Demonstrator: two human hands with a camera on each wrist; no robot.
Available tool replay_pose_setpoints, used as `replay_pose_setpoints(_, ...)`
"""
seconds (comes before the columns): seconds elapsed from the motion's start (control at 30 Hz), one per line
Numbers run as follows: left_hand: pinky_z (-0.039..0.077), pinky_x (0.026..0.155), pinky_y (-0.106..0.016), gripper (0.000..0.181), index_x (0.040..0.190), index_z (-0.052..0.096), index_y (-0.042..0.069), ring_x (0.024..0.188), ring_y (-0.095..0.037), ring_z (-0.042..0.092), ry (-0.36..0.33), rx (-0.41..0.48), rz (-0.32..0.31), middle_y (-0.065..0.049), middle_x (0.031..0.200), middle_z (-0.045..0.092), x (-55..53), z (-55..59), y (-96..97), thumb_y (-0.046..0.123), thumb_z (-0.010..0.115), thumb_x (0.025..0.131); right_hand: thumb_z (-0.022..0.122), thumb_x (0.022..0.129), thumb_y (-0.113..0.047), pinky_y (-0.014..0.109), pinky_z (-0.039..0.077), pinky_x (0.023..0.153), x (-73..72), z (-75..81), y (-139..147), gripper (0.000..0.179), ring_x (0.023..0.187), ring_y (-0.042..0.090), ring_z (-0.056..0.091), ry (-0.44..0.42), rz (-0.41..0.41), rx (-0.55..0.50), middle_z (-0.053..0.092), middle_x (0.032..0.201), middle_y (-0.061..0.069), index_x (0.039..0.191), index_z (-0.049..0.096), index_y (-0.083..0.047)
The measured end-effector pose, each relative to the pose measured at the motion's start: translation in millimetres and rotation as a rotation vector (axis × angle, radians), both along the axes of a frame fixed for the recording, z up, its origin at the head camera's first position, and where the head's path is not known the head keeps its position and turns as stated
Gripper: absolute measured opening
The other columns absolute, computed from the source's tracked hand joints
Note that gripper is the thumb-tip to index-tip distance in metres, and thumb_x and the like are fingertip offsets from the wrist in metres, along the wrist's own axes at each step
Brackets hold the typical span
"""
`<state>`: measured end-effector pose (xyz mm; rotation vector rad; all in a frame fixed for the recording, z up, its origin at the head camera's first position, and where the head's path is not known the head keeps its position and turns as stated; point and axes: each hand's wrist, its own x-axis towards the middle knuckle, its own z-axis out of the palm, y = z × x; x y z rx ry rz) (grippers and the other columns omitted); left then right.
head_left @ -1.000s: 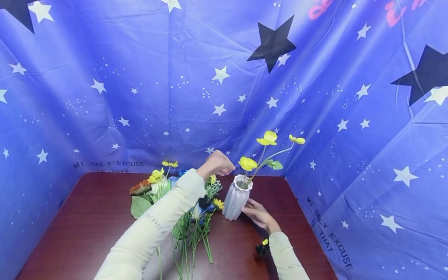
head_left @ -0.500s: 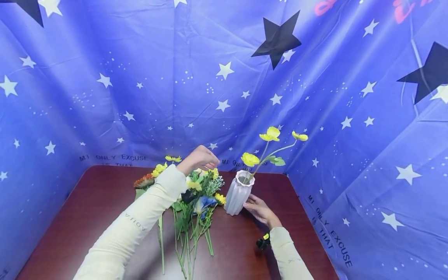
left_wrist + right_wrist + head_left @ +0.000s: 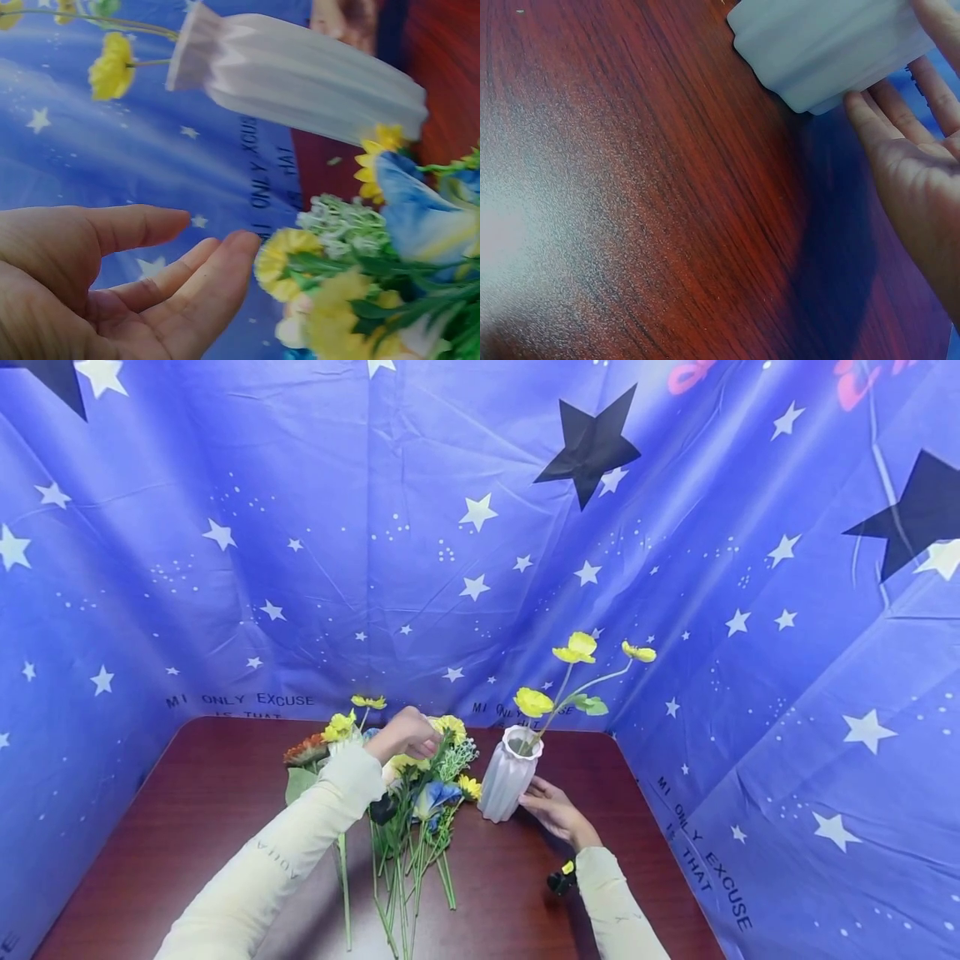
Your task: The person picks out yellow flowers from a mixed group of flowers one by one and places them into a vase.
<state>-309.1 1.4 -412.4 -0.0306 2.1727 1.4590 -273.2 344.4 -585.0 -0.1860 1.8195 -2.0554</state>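
My left hand [image 3: 411,732] is over a heap of artificial flowers [image 3: 435,797]. Its fingers look relaxed in the left wrist view, with a gap between thumb and fingertips and nothing held. Yellow blooms [image 3: 285,262] are right by the fingertips. A pale ribbed vase [image 3: 510,781] stands to the right of the heap, slightly tilted. Yellow poppies [image 3: 534,702] on a branching stem lean out of its mouth. My right hand [image 3: 555,814] holds the vase low on its right side, fingers around its lower part [image 3: 825,52]; some fingers are hidden behind it.
The dark red wooden table [image 3: 165,852] carries everything. Flower stems [image 3: 405,893] point toward the front edge. A small black item with a yellow bit [image 3: 561,878] is beside the right sleeve. A blue starry curtain [image 3: 315,585] encloses the table.
My left hand has moved left and down from beside the vase's mouth to the flower heap, its fingers loosening. The right hand stays at the vase.
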Motion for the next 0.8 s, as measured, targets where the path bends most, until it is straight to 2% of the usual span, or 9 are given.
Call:
replay_pose_setpoints(0.1,0.062,0.095,-0.044,0.045,0.135,0.052,-0.013,0.094,-0.032,0.076,-0.033,-0.030,0.001,-0.026,0.110,0.074,2.0,-10.3,-2.7,0.007,0.064,0.097,0.047,0.100,0.010,0.018,0.048,0.108,0.3,-0.3,0.0,0.071,0.122,0.003,0.055,0.001,0.005,0.000,0.025,0.158,0.036,0.156,0.004,0.014)
replay_pose_setpoints(0.17,0.061,0.098,-0.045,0.053,0.142,0.043,-0.015,0.104,-0.036,0.074,-0.058,-0.036,-0.005,-0.029,0.116,0.071,3.0,-15.6,-5.2,0.008,0.063,0.098,0.048,0.100,0.010,0.018,0.048,0.107,0.1,-0.5,0.4,0.072,0.121,0.003,0.055,0.004,0.007,0.000,0.028,0.157,0.034,0.156,0.003,0.015)
replay_pose_setpoints(0.23,0.060,0.100,-0.046,0.060,0.147,0.034,-0.015,0.109,-0.038,0.072,-0.076,-0.035,-0.007,-0.031,0.121,0.069,3.7,-19.8,-8.3,0.008,0.061,0.099,0.049,0.100,0.009,0.018,0.048,0.107,0.1,-0.6,0.6,0.073,0.121,0.003,0.055,0.008,0.007,-0.003,0.031,0.156,0.032,0.156,0.003,0.015)
replay_pose_setpoints(0.3,0.059,0.100,-0.047,0.061,0.149,0.031,-0.014,0.110,-0.039,0.071,-0.085,-0.039,-0.004,-0.032,0.121,0.068,4.8,-22.8,-11.8,0.008,0.060,0.099,0.050,0.100,0.009,0.018,0.049,0.107,0.2,-0.6,0.5,0.074,0.121,0.003,0.055,0.014,0.009,-0.008,0.033,0.154,0.030,0.156,0.003,0.015)
replay_pose_setpoints(0.5,0.062,0.095,-0.045,0.045,0.134,0.052,-0.014,0.107,-0.039,0.072,-0.080,-0.111,-0.002,-0.029,0.114,0.072,9.4,-29.9,-21.8,0.010,0.063,0.098,0.051,0.100,0.009,0.019,0.049,0.107,1.4,-0.9,0.1,0.073,0.121,0.003,0.056,0.022,0.021,-0.007,0.040,0.151,0.025,0.155,0.004,0.017)
replay_pose_setpoints(0.7,0.064,0.088,-0.043,0.041,0.129,0.056,-0.016,0.105,-0.040,0.073,-0.101,-0.129,-0.013,-0.030,0.113,0.072,10.7,-38.1,-33.4,0.011,0.062,0.098,0.049,0.100,0.009,0.018,0.049,0.107,0.3,1.8,0.0,0.072,0.120,0.002,0.057,0.028,0.022,-0.002,0.038,0.152,0.027,0.155,0.003,0.017)
replay_pose_setpoints(0.8,0.065,0.088,-0.041,0.034,0.121,0.063,-0.015,0.098,-0.037,0.075,-0.127,-0.144,-0.057,-0.029,0.108,0.074,11.1,-44.0,-40.7,0.010,0.061,0.099,0.050,0.100,0.009,0.017,0.049,0.107,1.5,2.8,0.0,0.073,0.120,0.001,0.056,0.020,0.017,-0.004,0.034,0.154,0.030,0.156,0.004,0.016)
